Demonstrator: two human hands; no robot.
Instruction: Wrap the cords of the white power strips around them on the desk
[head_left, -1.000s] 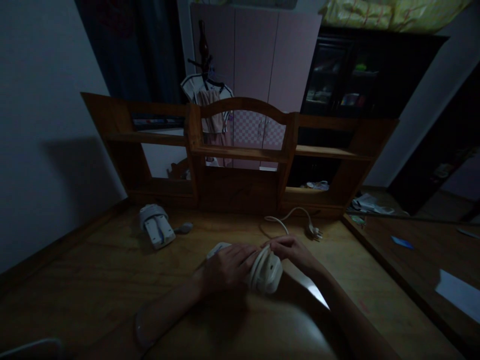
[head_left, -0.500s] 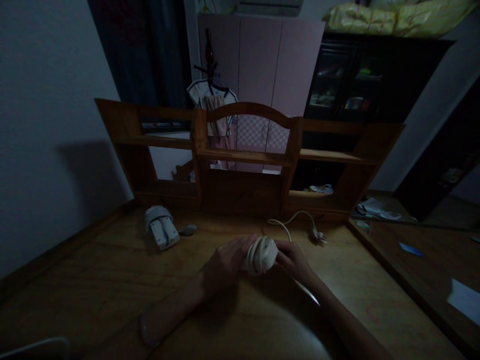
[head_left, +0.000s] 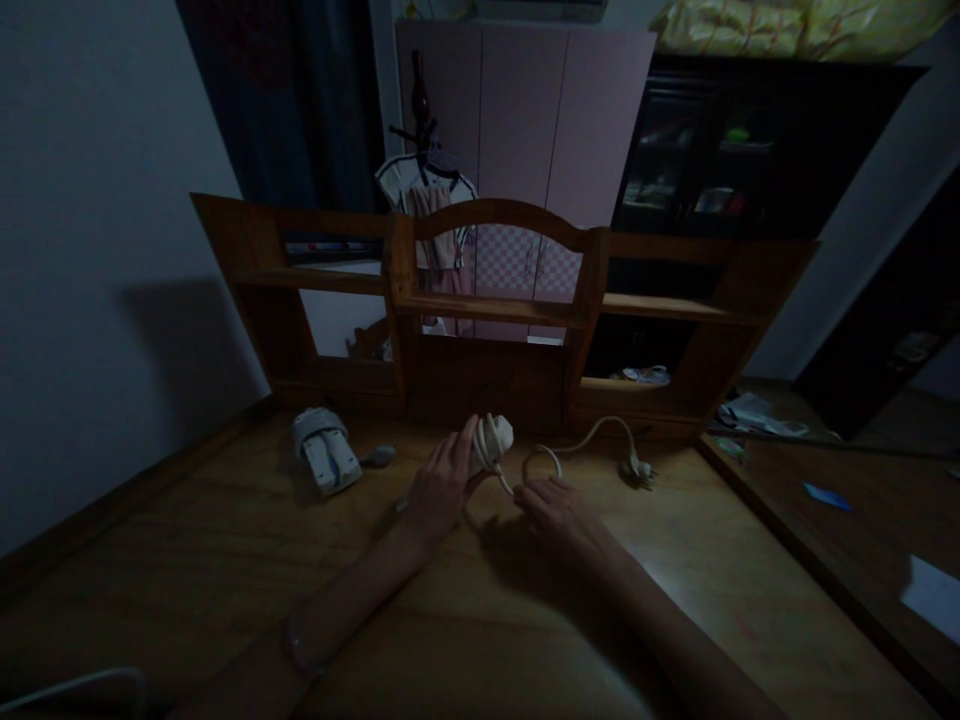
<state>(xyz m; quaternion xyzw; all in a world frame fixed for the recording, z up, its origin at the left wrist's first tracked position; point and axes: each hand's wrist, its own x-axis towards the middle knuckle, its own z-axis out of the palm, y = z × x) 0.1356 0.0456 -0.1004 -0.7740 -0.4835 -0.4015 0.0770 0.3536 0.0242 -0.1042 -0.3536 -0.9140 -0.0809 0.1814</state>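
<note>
My left hand (head_left: 442, 480) is closed around a white power strip (head_left: 504, 432), its end tilted up and away from me. Several turns of the strip's cream cord (head_left: 487, 440) are wound around it near that end. My right hand (head_left: 559, 510) pinches the loose part of the cord, just right of the strip. From there the cord loops over the desk to its plug (head_left: 640, 468), which lies at the right. The strip's lower part is hidden by my left fingers.
On the desk (head_left: 360, 580) at left lies a white device (head_left: 330, 465) with a grey band around it and a grey piece beside it. A wooden shelf unit (head_left: 487, 310) stands along the back. A white cable (head_left: 97, 680) shows at the lower left.
My left hand has moved the power strip left and away from me, tilting it. My right hand has come away from the strip and now draws the cord out to its right.
</note>
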